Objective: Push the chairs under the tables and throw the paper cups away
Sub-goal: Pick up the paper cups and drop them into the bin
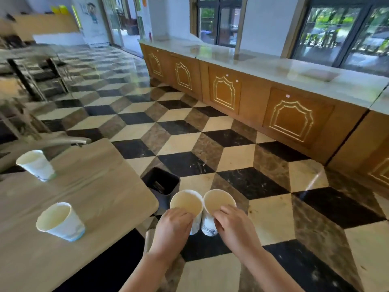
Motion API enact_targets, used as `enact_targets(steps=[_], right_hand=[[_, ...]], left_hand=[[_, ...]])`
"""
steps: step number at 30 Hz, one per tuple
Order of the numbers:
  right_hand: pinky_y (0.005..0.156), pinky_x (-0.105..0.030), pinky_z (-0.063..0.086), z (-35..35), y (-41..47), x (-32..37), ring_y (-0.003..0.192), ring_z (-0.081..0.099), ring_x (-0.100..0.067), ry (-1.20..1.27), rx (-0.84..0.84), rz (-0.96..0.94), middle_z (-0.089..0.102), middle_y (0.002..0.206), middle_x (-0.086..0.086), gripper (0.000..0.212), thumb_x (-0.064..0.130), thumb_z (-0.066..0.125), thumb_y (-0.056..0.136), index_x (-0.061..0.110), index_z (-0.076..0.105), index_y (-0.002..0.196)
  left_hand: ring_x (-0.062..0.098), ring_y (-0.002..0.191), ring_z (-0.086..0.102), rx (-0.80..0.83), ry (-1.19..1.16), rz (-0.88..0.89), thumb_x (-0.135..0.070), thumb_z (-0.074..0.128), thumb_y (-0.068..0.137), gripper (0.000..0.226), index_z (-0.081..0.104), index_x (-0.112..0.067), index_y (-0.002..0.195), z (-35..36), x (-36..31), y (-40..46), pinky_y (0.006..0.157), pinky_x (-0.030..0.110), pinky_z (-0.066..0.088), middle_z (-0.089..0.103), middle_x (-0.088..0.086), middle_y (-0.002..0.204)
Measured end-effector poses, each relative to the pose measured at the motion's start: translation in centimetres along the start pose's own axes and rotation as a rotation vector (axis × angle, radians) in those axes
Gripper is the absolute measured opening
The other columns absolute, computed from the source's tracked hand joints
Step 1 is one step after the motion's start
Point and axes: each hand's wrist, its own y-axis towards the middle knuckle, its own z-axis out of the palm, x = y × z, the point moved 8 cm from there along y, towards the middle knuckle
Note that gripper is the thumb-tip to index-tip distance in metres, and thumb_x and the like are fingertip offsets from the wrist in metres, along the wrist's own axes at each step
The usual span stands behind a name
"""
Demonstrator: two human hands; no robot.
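Note:
My left hand (171, 229) grips a white paper cup (186, 202) and my right hand (232, 225) grips a second paper cup (217, 200). Both cups are upright, rims touching, held over the floor just right of the table's corner. A small black bin (161, 183) stands on the floor just beyond the left cup, beside the table edge. Two more paper cups rest on the wooden table (94, 199): a near cup (61, 221) and a far cup (35, 164). A grey chair back (63, 142) shows at the table's far side.
A long wooden cabinet (252, 95) with a pale countertop runs along the right wall under windows. Dark table and chair legs (25, 81) stand at the far left. Patterned tile floor (210, 131) stretches between table and cabinet.

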Motion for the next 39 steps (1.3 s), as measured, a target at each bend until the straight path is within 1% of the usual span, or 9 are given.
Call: enact_targets(steps=[3, 5, 7, 13, 21, 26, 32, 36, 39], right_hand=[[0.046, -0.036, 0.052, 0.7, 3.2, -2.0, 0.055, 0.054, -0.019, 0.016, 0.050, -0.066, 0.059, 0.064, -0.002, 0.017, 0.001, 0.077, 0.062, 0.009, 0.064, 0.069], [0.043, -0.037, 0.049, 1.4, 5.3, -2.9, 0.052, 0.050, -0.019, 0.025, 0.070, -0.103, 0.055, 0.060, -0.002, 0.020, -0.004, 0.074, 0.060, 0.008, 0.059, 0.062], [0.036, -0.037, 0.042, 2.1, 7.5, -3.6, 0.047, 0.044, -0.020, 0.061, 0.076, -0.139, 0.048, 0.054, -0.002, 0.025, -0.008, 0.071, 0.055, 0.008, 0.052, 0.056], [0.042, -0.038, 0.047, 6.7, 15.1, -5.7, 0.050, 0.049, -0.020, 0.075, 0.142, -0.215, 0.052, 0.058, -0.002, 0.021, -0.006, 0.074, 0.058, 0.009, 0.059, 0.062], [0.042, -0.034, 0.045, 14.7, 28.7, -7.9, 0.050, 0.047, -0.019, 0.098, 0.249, -0.251, 0.051, 0.056, 0.000, 0.021, -0.005, 0.074, 0.058, 0.010, 0.059, 0.060], [0.038, -0.029, 0.034, 19.9, 37.0, -8.0, 0.045, 0.043, -0.017, 0.145, 0.283, -0.305, 0.047, 0.051, 0.001, 0.029, -0.008, 0.074, 0.050, 0.011, 0.052, 0.052], [0.041, -0.025, 0.032, 28.1, 42.9, -9.8, 0.046, 0.045, -0.016, 0.154, 0.351, -0.280, 0.049, 0.050, 0.002, 0.031, -0.008, 0.076, 0.047, 0.012, 0.052, 0.050], [0.042, -0.025, 0.025, 33.5, 46.5, -10.8, 0.045, 0.044, -0.017, 0.189, 0.370, -0.295, 0.048, 0.049, 0.001, 0.034, -0.012, 0.074, 0.047, 0.013, 0.051, 0.050], [0.043, -0.025, 0.029, 38.2, 48.7, -11.8, 0.049, 0.047, -0.019, 0.221, 0.380, -0.283, 0.051, 0.053, 0.000, 0.030, -0.013, 0.073, 0.051, 0.012, 0.057, 0.057]], left_hand=[[0.018, 0.061, 0.061, -0.013, 0.029, -0.088, -0.014, 0.053, 0.076, 0.018, 0.068, -0.016, 0.069, 1.1, 0.7, 2.3, 0.059, 0.030, 0.054, 0.067, -0.003, 0.065], [0.019, 0.066, 0.063, -0.019, 0.042, -0.136, -0.008, 0.065, 0.072, 0.009, 0.070, -0.016, 0.072, 1.6, 1.6, 3.5, 0.065, 0.030, 0.053, 0.069, -0.003, 0.070], [0.021, 0.069, 0.064, 0.005, 0.046, -0.201, 0.001, 0.078, 0.061, 0.021, 0.070, -0.015, 0.073, 2.4, 3.1, 4.7, 0.068, 0.034, 0.055, 0.070, -0.002, 0.073], [0.020, 0.072, 0.065, -0.017, 0.081, -0.286, 0.004, 0.081, 0.057, 0.030, 0.070, -0.016, 0.077, 4.4, 9.1, 9.2, 0.071, 0.033, 0.052, 0.070, -0.002, 0.075], [0.019, 0.071, 0.067, -0.002, 0.055, -0.412, 0.000, 0.085, 0.054, 0.030, 0.072, -0.015, 0.076, 7.1, 21.7, 18.3, 0.070, 0.035, 0.055, 0.072, -0.001, 0.075], [0.021, 0.068, 0.068, 0.026, 0.091, -0.490, 0.005, 0.083, 0.055, 0.028, 0.073, -0.012, 0.075, 9.1, 31.1, 23.7, 0.065, 0.037, 0.058, 0.072, 0.002, 0.074], [0.023, 0.066, 0.067, 0.031, 0.087, -0.618, 0.004, 0.077, 0.062, 0.019, 0.072, -0.010, 0.073, 13.0, 39.7, 26.4, 0.063, 0.036, 0.057, 0.072, 0.004, 0.073], [0.029, 0.060, 0.061, 0.076, 0.102, -0.727, 0.007, 0.070, 0.062, 0.015, 0.066, -0.007, 0.067, 17.5, 45.7, 26.9, 0.055, 0.041, 0.055, 0.066, 0.007, 0.065], [0.030, 0.060, 0.060, 0.069, 0.109, -0.783, 0.005, 0.069, 0.062, 0.011, 0.066, -0.004, 0.067, 20.4, 49.4, 27.5, 0.051, 0.042, 0.053, 0.065, 0.009, 0.066]])
